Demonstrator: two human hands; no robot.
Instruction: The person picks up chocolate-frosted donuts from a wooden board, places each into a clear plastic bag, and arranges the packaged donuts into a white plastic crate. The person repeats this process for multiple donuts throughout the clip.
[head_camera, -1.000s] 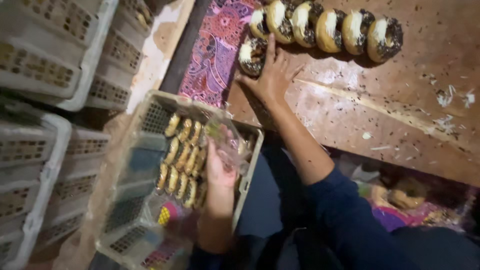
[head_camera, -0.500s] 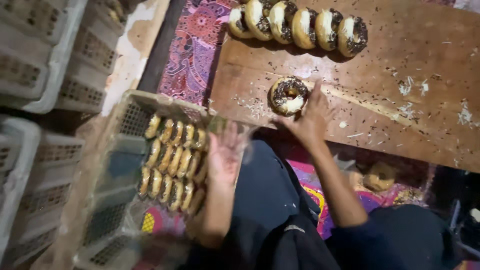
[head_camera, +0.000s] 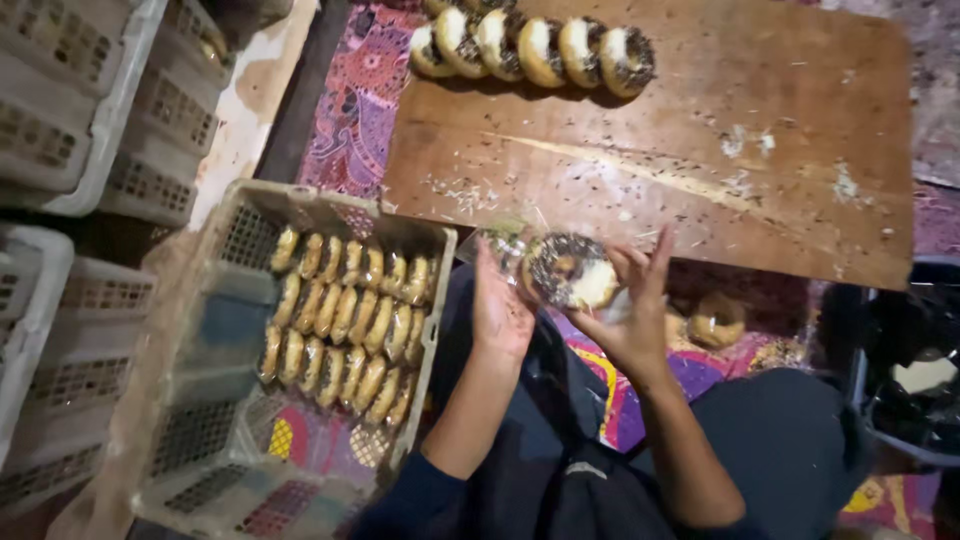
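Head cam, looking down: both hands meet just below the near edge of the wooden board (head_camera: 700, 130), above the person's lap. Right hand (head_camera: 632, 305) cups a chocolate-sprinkled donut (head_camera: 570, 270) from below & behind, fingers spread and curled round its rim, so clamped on it. Left hand (head_camera: 500, 305) sits against the donut's left side, palm facing it, fingers up along a bit of clear plastic wrap (head_camera: 505, 240) that shows at the donut's top-left; can't tell if the wrap is pinched or just touched, fingers look flat rather than closed. Donut is tilted, topping toward the cam, held in the air, not touching the board. At the board's far edge, a row of five sprinkled donuts (head_camera: 535, 45) leans one against the next; crumbs & sprinkles scattered over the wood. Left of the hands, a grey plastic crate (head_camera: 200, 330) holds packed donuts (head_camera: 345, 320) in three tight rows, standing on edge, filling its right part. More stacked crates (head_camera: 70, 90) further left. Patterned cloth (head_camera: 355, 90) under the board. Dark container (head_camera: 905, 370) at the right edge, contents unclear.
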